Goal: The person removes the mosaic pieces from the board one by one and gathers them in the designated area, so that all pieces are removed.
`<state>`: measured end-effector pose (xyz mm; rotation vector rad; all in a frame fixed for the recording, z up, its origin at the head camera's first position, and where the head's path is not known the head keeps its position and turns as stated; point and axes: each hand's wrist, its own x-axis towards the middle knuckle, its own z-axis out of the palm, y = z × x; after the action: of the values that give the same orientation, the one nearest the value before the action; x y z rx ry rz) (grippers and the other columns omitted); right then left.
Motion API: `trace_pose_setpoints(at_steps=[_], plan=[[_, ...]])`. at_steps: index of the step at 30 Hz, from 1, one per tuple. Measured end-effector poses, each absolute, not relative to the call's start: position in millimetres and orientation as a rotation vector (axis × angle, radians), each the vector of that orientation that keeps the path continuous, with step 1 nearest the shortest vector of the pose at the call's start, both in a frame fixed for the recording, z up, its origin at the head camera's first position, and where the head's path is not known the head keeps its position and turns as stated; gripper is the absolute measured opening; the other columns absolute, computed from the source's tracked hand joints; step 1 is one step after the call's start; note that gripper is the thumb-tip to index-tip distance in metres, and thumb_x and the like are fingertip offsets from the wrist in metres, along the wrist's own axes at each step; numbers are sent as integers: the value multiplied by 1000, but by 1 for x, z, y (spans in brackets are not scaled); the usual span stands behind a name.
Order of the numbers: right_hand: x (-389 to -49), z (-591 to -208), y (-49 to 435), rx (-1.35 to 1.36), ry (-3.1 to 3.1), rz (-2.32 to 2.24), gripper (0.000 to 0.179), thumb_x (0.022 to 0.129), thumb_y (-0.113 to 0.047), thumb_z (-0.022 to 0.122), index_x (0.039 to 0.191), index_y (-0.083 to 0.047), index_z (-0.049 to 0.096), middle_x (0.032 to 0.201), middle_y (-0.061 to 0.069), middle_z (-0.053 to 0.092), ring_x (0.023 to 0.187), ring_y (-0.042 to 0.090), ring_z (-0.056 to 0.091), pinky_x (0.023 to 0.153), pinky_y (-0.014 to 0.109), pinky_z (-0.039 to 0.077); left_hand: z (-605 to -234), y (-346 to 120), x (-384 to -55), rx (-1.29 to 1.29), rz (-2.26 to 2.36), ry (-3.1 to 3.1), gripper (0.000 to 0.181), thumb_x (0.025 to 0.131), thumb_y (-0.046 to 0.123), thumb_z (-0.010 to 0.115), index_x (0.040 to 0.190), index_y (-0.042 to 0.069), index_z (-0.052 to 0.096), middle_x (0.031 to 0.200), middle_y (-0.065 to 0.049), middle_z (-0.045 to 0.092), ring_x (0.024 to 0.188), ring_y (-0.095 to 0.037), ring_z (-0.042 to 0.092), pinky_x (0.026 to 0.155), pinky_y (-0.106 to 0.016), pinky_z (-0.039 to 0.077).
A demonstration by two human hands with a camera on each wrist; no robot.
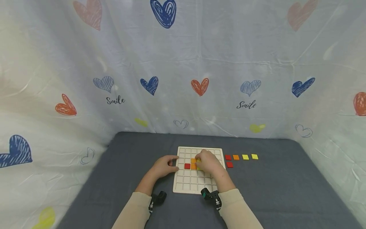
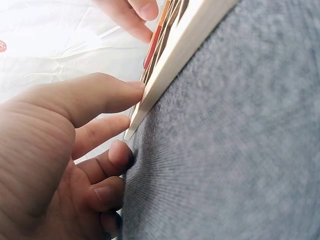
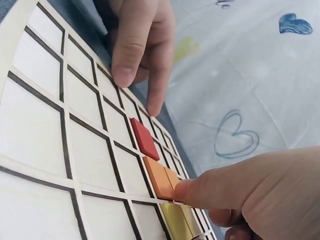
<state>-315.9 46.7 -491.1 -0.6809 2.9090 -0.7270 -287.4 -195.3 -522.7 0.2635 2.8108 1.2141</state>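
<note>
A pale wooden grid board [image 1: 183,186] lies on the dark cloth. My left hand [image 1: 162,166] is at its left side, thumb and index finger touching the edge, the other fingers bent below. On the board sit a red tile [image 3: 144,139], two orange tiles [image 3: 159,178] side by side, and yellow tiles [image 3: 173,222] beside them. My right hand [image 1: 210,163] reaches down over the yellow tiles. Its thumb [image 3: 200,189] touches down where orange and yellow meet. The other right fingertips are hidden, so whether they pinch a tile cannot be told.
Right of the board lie loose tiles: a red tile [image 1: 227,157] with another red tile [image 1: 230,164] in front, an orange tile [image 1: 235,157], and two yellow ones [image 1: 245,157]. A white curtain [image 1: 183,63] printed with hearts surrounds the table [image 1: 271,190].
</note>
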Motion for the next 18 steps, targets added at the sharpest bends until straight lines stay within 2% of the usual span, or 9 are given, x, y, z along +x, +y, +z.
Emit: trace_pose_setpoints(at_steps=[3, 11, 18], plan=[[-317, -492, 46, -676, 2933, -731, 24, 91, -15, 78, 112, -4, 78, 107, 10, 66, 102, 30, 64, 91, 47, 52, -523, -195, -288, 262, 1214, 2810, 53, 88, 21, 82, 137, 10, 67, 74, 0, 51, 61, -14, 44, 57, -32, 37], [-320, -494, 45, -698, 3006, -710, 20, 86, -12, 81, 106, -7, 78, 99, 5, 64, 88, 23, 62, 81, 43, 53, -523, -196, -289, 263, 1221, 2804, 53, 88, 21, 82, 138, 10, 66, 75, -1, 51, 61, -14, 44, 57, -31, 37], [-316, -483, 46, -657, 2980, -835, 23, 87, -17, 82, 108, -11, 79, 96, 2, 61, 87, 21, 59, 77, 41, 51, -522, -195, -287, 260, 1213, 2809, 53, 87, 21, 82, 137, 9, 67, 75, 0, 51, 61, -14, 44, 57, -32, 36]])
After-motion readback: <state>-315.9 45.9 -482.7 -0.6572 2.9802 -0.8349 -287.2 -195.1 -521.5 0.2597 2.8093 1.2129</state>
